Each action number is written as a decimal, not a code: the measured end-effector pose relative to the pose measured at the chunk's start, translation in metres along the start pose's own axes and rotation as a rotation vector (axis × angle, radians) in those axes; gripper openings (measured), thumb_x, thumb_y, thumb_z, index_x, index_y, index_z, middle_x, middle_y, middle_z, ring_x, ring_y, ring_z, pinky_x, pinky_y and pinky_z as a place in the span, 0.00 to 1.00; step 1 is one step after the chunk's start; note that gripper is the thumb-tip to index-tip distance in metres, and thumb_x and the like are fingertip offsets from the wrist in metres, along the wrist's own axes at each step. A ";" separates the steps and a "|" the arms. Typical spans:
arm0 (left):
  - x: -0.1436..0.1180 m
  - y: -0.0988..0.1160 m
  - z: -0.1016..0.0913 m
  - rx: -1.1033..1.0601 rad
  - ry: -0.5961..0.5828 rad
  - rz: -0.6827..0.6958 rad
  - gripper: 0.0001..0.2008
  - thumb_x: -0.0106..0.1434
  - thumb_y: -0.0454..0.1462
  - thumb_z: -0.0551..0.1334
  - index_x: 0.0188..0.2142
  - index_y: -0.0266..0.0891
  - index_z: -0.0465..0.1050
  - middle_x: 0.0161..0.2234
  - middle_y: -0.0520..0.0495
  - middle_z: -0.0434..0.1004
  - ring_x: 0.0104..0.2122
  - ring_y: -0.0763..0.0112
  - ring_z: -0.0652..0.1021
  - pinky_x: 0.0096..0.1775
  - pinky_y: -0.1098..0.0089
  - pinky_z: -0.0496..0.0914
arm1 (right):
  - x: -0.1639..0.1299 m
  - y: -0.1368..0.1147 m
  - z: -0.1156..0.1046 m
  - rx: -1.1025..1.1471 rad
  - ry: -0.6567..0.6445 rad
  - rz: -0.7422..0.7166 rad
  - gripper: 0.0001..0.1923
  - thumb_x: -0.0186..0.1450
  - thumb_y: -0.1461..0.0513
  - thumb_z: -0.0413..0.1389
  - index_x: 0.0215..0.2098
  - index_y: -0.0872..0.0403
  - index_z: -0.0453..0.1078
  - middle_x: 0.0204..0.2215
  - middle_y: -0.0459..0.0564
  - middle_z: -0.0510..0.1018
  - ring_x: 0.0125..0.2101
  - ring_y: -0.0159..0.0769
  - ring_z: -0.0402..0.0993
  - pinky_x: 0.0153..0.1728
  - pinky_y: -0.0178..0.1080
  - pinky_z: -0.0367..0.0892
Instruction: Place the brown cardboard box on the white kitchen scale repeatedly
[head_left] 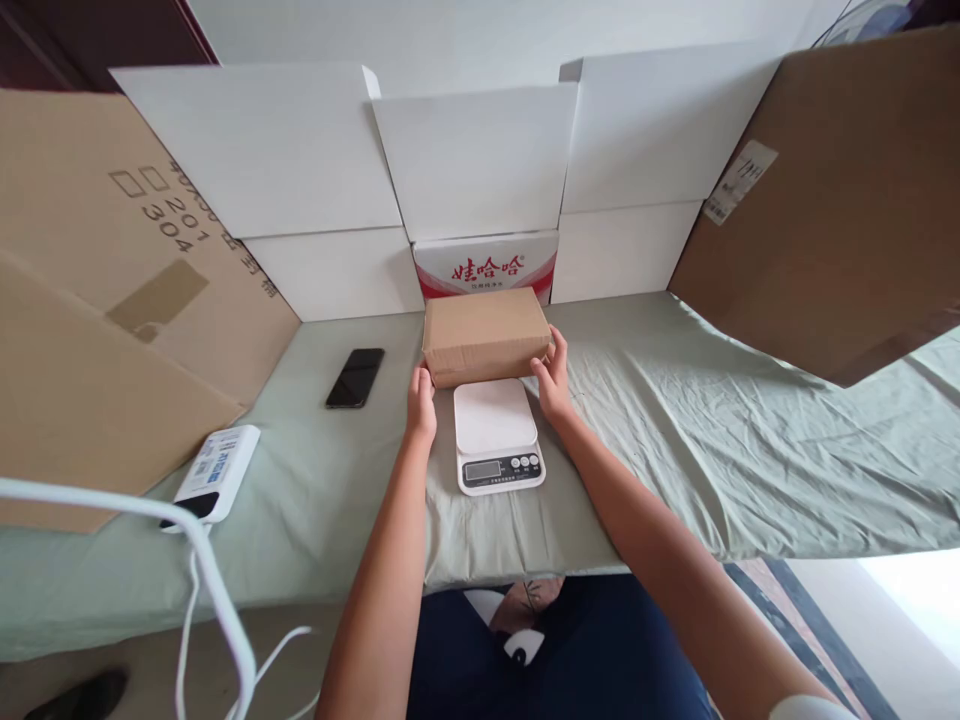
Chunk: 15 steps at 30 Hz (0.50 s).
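A closed brown cardboard box (486,335) is gripped at its two ends, just behind a white kitchen scale (496,420). My left hand (421,403) presses its left end, with the fingers partly hidden behind the box. On the right end, my right hand (553,378) has its thumb on the front corner and its fingers around the side. The scale's display and buttons face me, and its platform is bare. Whether the box touches the cloth or hangs slightly above it, I cannot tell.
A black phone (355,378) lies left of the box. Farther left is a white power bank (214,475), with a white cable (217,590) in front. Large cardboard sheets (840,200) and white panels (480,160) wall the back and sides. Green cloth (645,400) covers the surface.
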<state>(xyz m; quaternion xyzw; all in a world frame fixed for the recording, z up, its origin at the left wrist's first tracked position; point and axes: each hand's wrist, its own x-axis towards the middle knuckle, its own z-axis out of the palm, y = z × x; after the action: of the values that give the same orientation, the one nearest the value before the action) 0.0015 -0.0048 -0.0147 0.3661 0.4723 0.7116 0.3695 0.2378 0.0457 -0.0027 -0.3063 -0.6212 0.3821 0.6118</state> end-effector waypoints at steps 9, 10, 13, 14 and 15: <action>0.004 -0.013 -0.005 0.015 0.022 -0.054 0.38 0.67 0.66 0.57 0.60 0.42 0.76 0.66 0.35 0.73 0.69 0.52 0.70 0.68 0.56 0.64 | 0.003 0.012 -0.003 -0.040 -0.034 0.060 0.47 0.68 0.40 0.58 0.77 0.43 0.46 0.76 0.50 0.55 0.75 0.52 0.54 0.74 0.59 0.56; 0.005 -0.014 -0.004 0.017 0.024 -0.062 0.38 0.67 0.66 0.57 0.61 0.41 0.75 0.67 0.35 0.73 0.70 0.52 0.70 0.69 0.55 0.63 | 0.004 0.013 -0.003 -0.035 -0.029 0.060 0.47 0.68 0.41 0.58 0.77 0.43 0.46 0.76 0.50 0.55 0.75 0.52 0.54 0.74 0.59 0.56; 0.006 -0.017 -0.003 0.013 0.025 -0.072 0.37 0.69 0.64 0.56 0.61 0.40 0.75 0.68 0.35 0.72 0.70 0.52 0.69 0.70 0.55 0.62 | 0.005 0.015 -0.003 -0.028 -0.021 0.067 0.45 0.68 0.42 0.58 0.76 0.44 0.47 0.75 0.50 0.57 0.75 0.51 0.54 0.74 0.59 0.56; 0.006 -0.017 -0.003 0.011 0.029 -0.078 0.37 0.69 0.63 0.56 0.62 0.39 0.74 0.68 0.35 0.71 0.70 0.52 0.69 0.70 0.55 0.61 | 0.005 0.015 -0.003 -0.027 -0.020 0.070 0.45 0.68 0.42 0.58 0.76 0.44 0.47 0.75 0.50 0.58 0.74 0.51 0.54 0.74 0.59 0.57; 0.006 -0.016 -0.002 0.009 0.034 -0.085 0.36 0.69 0.63 0.56 0.62 0.39 0.74 0.68 0.35 0.71 0.70 0.52 0.69 0.70 0.54 0.61 | 0.005 0.014 -0.003 -0.027 -0.021 0.074 0.44 0.68 0.43 0.58 0.76 0.44 0.48 0.74 0.51 0.59 0.74 0.52 0.56 0.73 0.59 0.58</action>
<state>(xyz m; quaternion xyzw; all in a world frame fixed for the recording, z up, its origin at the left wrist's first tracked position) -0.0004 0.0040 -0.0295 0.3355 0.4968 0.6992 0.3896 0.2393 0.0572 -0.0122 -0.3334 -0.6208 0.3993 0.5865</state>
